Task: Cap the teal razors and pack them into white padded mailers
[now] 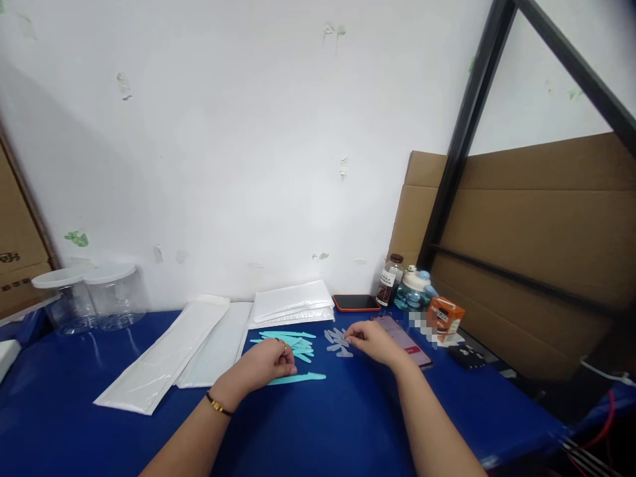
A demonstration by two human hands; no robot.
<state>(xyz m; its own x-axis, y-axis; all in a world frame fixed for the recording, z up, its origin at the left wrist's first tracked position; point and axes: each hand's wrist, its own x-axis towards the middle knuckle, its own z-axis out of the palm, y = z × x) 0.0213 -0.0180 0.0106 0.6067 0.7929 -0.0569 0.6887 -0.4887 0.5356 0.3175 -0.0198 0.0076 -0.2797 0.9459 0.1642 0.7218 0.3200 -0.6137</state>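
Note:
My left hand (pixel 271 363) is closed around the handle end of a turquoise eyebrow razor (pixel 311 377), whose slim tip points right, low over the blue table. Just behind that hand lies a loose pile of similar turquoise razors (pixel 298 346), partly hidden by my fingers. To the right is a small heap of translucent plastic covers (pixel 338 340). My right hand (pixel 370 339) reaches to the heap's right edge with thumb and fingers pinched together; whatever is between the fingertips is too small to make out.
White padded mailers (pixel 163 354) lie left, with more stacked mailers (pixel 293 303) against the wall. An orange-edged phone (pixel 356 303), a lit phone (pixel 415 351), a brown-capped bottle (pixel 390 281), a water bottle (pixel 413 291) and an orange box (pixel 444 317) stand right. Lidded clear jars (pixel 116 301) sit far left.

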